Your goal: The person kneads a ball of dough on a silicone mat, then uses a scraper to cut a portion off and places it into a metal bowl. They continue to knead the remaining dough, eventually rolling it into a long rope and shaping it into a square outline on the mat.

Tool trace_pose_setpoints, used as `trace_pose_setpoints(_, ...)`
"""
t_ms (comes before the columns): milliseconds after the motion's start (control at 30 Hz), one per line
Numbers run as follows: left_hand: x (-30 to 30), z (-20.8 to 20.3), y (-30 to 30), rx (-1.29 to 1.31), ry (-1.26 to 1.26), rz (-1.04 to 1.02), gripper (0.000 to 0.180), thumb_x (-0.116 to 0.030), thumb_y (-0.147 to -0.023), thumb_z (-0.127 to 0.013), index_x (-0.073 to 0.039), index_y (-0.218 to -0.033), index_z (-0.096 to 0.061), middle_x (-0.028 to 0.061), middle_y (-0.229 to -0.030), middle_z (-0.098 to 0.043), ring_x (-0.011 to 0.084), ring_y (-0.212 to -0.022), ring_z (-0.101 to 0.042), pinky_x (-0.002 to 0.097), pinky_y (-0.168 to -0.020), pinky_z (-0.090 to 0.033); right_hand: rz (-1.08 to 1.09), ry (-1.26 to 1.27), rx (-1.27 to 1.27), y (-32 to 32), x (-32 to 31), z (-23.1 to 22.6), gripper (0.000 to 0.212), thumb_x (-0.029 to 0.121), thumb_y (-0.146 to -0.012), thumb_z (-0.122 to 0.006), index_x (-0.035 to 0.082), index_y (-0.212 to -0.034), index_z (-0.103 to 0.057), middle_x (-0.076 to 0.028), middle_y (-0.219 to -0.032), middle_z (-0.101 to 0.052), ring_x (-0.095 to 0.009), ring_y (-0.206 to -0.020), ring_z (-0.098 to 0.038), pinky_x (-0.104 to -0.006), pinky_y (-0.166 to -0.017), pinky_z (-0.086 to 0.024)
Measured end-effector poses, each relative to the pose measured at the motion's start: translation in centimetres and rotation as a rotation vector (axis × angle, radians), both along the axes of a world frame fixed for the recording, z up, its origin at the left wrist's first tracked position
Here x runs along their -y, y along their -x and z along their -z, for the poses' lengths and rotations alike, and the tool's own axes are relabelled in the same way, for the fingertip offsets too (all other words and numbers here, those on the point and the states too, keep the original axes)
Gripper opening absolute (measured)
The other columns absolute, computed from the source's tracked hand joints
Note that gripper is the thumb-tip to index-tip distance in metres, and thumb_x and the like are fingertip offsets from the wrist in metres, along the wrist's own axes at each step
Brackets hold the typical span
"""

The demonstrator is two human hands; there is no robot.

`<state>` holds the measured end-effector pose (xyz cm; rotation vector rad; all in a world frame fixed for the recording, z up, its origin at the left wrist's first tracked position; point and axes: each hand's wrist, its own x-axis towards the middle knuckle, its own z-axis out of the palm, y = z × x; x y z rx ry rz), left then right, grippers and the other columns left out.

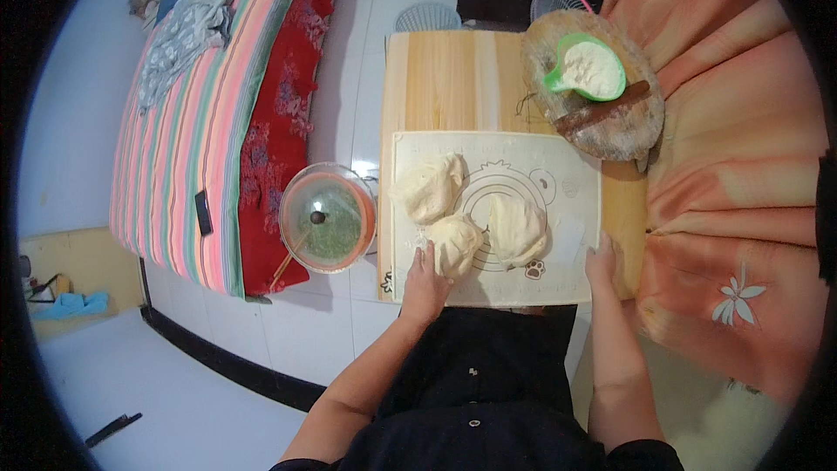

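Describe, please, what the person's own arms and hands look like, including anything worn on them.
The left hand and right hand are ungloved, and both forearms are bare, with no watch or bracelet visible. Black sleeves end above the elbows.

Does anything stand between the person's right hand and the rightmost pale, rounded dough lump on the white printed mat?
Nothing visible does: only a flat stretch of the white printed mat separates the right hand from the rightmost pale, rounded dough lump. The floury oval wooden board lies outside that gap.
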<state>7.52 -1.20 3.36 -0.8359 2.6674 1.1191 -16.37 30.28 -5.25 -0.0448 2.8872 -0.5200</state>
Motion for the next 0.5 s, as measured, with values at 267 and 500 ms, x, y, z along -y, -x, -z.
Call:
trace_pose_setpoints(267,2.8,-2.9,4.8,-0.189,0.051,0.133,0.061,-0.014,-0.08,-0.067,-0.002,-0.134,-0.042,0.0246,-0.13,-0.042,0.0397,-0.119,-0.045,0.0442,-0.101,-0.039,0.389,0.571,0.386,-1.3,3.7,-8.8,0.043,-0.002,-0.075,-0.057,0.004,-0.117,-0.058,-0.003,-0.082,-0.051,-0.016,-0.072,-0.051,-0.0281,-0.065,-0.044)
trace_pose_setpoints(500,0.2,-0.4,17.5,-0.148,-0.421,-0.11,0.05,-0.018,-0.091,-0.06,-0.001,-0.134,-0.042,0.0173,-0.125,-0.052,0.024,-0.103,-0.058,0.0341,-0.085,-0.05,0.618,1.328,0.805,5.9,3.9,-8.9,0.041,-0.004,-0.081,-0.051,0.0,-0.121,-0.051,-0.001,-0.079,-0.046,-0.011,-0.066,-0.045,-0.0238,-0.059,-0.038)
